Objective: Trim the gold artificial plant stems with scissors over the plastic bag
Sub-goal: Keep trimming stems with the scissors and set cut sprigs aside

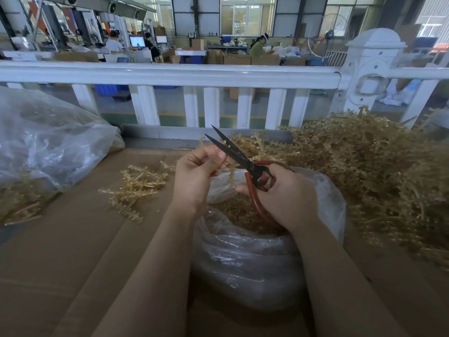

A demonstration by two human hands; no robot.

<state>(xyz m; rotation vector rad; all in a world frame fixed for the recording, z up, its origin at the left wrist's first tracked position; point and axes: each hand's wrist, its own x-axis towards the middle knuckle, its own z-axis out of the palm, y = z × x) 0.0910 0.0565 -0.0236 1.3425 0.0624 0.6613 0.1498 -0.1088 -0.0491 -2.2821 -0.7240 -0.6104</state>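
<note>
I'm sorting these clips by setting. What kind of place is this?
Probably a factory or workshop floor. Cardboard boxes are stacked around work tables where a worker sits, a standing fan runs, and a bulk heap of gold stems awaits trimming.

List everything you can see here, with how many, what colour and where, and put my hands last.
scissors: one, black blades open, red handles, centre
gold stem: one, between the blades, over the bag
plastic bag: one, clear, holds gold trimmings, centre
big stem pile: one, gold, right
small stem bunch: one, gold, left of centre
second plastic bag: one, clear, far left
cardboard surface: brown, underneath
railing: one, white, behind
left hand: pinches the stem
right hand: grips the scissors
</note>
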